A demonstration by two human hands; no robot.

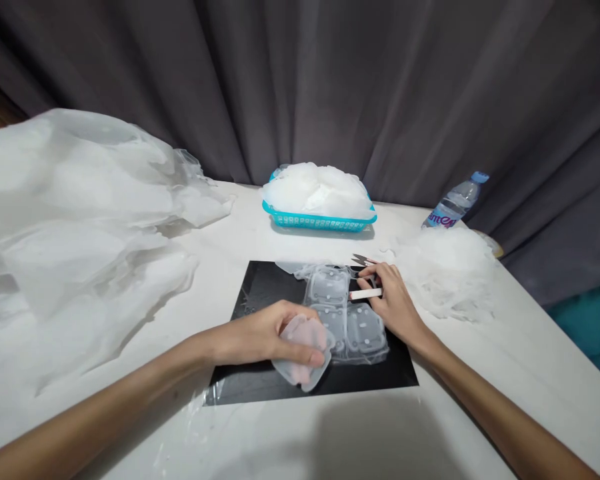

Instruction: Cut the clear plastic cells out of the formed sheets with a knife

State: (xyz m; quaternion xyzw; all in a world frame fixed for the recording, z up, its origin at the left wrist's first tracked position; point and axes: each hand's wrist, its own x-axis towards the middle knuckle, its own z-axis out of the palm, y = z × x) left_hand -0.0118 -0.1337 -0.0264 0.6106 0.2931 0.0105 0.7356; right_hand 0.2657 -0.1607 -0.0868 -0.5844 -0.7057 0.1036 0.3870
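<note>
My left hand [275, 333] is closed on a translucent, soft-looking piece with a wavy rounded edge [303, 383], held over the front of a black mat [380, 380]. Whether it is a single piece or a small stack I cannot tell. Beyond it on the mat lies a clear sheet of joined rounded-square shapes [365, 331] with small marks and ragged edges. A slim white stick [366, 293] is gripped in my right hand [391, 293], its end over the sheet's right side. Dark-bladed snips [364, 259] lie just past my right fingertips, partly hidden.
A turquoise basket [325, 221] heaped with translucent pieces stands at the back of the white table [190, 427]. A big mound of translucent sheeting [80, 200] covers the left. At right are a crumpled translucent heap [445, 273] and a water bottle [455, 202]. A dark curtain [330, 87] hangs behind.
</note>
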